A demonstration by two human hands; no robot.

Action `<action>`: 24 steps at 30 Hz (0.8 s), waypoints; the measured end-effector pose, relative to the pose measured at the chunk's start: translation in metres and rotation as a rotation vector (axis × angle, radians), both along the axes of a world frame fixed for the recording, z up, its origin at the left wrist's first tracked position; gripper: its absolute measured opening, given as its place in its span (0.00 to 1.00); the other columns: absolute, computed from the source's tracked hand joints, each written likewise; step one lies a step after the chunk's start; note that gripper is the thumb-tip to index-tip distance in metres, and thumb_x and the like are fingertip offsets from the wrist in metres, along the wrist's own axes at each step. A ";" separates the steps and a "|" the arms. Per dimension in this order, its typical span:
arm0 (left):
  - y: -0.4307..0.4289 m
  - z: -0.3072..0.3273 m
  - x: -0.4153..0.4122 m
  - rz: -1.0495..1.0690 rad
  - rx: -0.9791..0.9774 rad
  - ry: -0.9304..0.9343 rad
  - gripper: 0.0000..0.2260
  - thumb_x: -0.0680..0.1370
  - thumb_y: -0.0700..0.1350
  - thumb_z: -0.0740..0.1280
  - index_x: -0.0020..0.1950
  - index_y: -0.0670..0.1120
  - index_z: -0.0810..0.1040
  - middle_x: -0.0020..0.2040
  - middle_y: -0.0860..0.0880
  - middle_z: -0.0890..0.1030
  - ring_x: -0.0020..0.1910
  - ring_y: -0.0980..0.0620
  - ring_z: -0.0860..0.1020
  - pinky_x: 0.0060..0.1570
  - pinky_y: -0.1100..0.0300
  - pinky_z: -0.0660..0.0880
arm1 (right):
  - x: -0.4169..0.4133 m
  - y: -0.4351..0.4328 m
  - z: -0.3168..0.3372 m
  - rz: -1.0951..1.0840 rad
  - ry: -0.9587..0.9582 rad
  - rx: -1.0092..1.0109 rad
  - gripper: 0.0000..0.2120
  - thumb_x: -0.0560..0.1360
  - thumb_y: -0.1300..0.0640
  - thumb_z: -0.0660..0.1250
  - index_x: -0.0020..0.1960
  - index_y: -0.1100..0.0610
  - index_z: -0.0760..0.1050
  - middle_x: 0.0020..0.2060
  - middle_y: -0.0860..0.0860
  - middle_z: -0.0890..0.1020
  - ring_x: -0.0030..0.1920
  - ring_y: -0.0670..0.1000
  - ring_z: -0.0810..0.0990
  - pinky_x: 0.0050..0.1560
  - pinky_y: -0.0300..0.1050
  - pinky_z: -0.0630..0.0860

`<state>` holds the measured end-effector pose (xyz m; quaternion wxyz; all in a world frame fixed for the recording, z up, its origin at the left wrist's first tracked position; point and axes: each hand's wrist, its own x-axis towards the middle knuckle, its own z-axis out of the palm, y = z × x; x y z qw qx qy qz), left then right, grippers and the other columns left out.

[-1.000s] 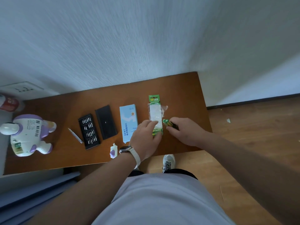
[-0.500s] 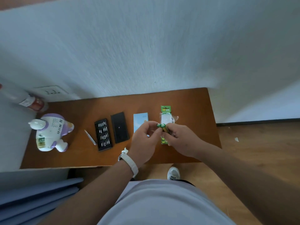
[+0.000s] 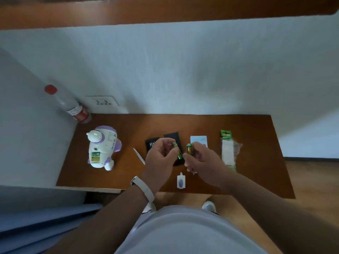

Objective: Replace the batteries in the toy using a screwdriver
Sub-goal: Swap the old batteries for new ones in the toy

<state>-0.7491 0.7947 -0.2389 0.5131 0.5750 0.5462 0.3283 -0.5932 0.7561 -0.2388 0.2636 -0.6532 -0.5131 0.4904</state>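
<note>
Nearest the person, well right of the toy (image 3: 101, 146), a small white-and-purple piece (image 3: 181, 182) lies just inside the table (image 3: 256, 180) front edge. Above it, raised off the wood, the left hand (image 3: 159, 158) pinches one green battery (image 3: 177, 152) and the right hand (image 3: 203, 162) pinches a second battery (image 3: 189, 149), their near ends close together. A thin screwdriver (image 3: 138, 156) lies between the toy and the hands, with bare wood on the toy's side. The bit tray (image 3: 150, 143) is mostly hidden by the left hand, only a few bits showing; the black lid (image 3: 172, 137) and pale box (image 3: 199, 140) are partly covered too. Farthest right of the toy lies the battery pack (image 3: 228, 153); its contents cannot be made out. Behind the toy, a bottle (image 3: 73, 107) leans in the wall corner.
</note>
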 end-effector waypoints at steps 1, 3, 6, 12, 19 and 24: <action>0.003 -0.002 -0.016 0.006 -0.008 -0.003 0.07 0.80 0.41 0.67 0.55 0.52 0.77 0.45 0.51 0.81 0.45 0.52 0.81 0.44 0.65 0.80 | -0.016 0.006 0.001 -0.005 0.011 0.000 0.07 0.81 0.48 0.62 0.50 0.51 0.72 0.41 0.50 0.82 0.42 0.49 0.82 0.47 0.50 0.81; 0.009 -0.007 -0.048 0.020 -0.042 -0.034 0.08 0.80 0.41 0.67 0.57 0.51 0.79 0.45 0.50 0.82 0.47 0.49 0.81 0.48 0.57 0.82 | -0.048 0.018 0.003 -0.020 0.031 0.008 0.06 0.81 0.48 0.62 0.49 0.50 0.73 0.39 0.49 0.82 0.41 0.49 0.82 0.46 0.51 0.81; 0.019 -0.012 -0.090 0.042 -0.078 -0.074 0.07 0.79 0.43 0.68 0.56 0.51 0.80 0.44 0.48 0.83 0.46 0.46 0.82 0.47 0.53 0.83 | -0.090 0.033 0.003 -0.027 0.037 0.018 0.05 0.80 0.49 0.63 0.47 0.48 0.74 0.38 0.49 0.81 0.41 0.51 0.81 0.45 0.51 0.80; 0.039 -0.019 -0.163 0.096 -0.092 -0.080 0.04 0.77 0.44 0.71 0.50 0.50 0.79 0.41 0.51 0.82 0.42 0.54 0.80 0.43 0.63 0.79 | -0.157 0.053 0.000 0.023 -0.094 0.063 0.11 0.79 0.50 0.65 0.45 0.57 0.75 0.41 0.53 0.77 0.41 0.54 0.76 0.42 0.48 0.75; 0.045 -0.028 -0.218 0.080 -0.151 -0.129 0.06 0.77 0.47 0.72 0.46 0.49 0.76 0.41 0.46 0.80 0.40 0.54 0.78 0.42 0.57 0.79 | -0.210 0.055 -0.008 0.026 -0.103 -0.017 0.10 0.79 0.49 0.65 0.43 0.53 0.76 0.37 0.55 0.80 0.37 0.54 0.79 0.41 0.55 0.78; 0.041 -0.037 -0.241 0.143 -0.228 -0.217 0.08 0.75 0.45 0.73 0.48 0.44 0.76 0.44 0.43 0.84 0.45 0.44 0.83 0.50 0.39 0.79 | -0.233 0.054 -0.016 0.052 -0.142 0.006 0.09 0.78 0.49 0.67 0.42 0.53 0.77 0.34 0.54 0.79 0.32 0.46 0.74 0.36 0.52 0.75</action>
